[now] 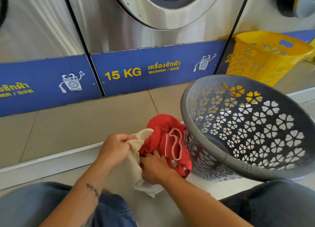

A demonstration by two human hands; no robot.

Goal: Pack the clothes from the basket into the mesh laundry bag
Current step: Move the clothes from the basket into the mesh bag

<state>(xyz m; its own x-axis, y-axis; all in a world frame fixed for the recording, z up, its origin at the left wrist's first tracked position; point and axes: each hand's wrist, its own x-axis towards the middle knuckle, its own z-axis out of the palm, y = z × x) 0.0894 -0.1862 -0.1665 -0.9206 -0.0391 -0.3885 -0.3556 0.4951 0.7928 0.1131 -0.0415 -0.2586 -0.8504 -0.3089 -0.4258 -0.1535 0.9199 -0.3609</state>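
Note:
A cream mesh laundry bag (136, 160) lies on the floor between my knees. My left hand (115, 149) grips its upper edge and holds the mouth up. A red garment (162, 134) with a pink-and-white cord sits half in the bag's opening. My right hand (156, 168) is closed on the lower folds of the red garment at the bag's mouth. The grey plastic basket (206, 97) with flower-shaped holes stands tilted to the right, touching the red cloth, and no clothes show inside it.
Steel washers with a blue "15 KG" panel (153, 68) stand right ahead. A yellow plastic basket (265, 56) sits behind the grey one at the back right. Beige floor tiles (76, 121) lie to the left. My jeans-clad knees (42, 208) frame the bottom.

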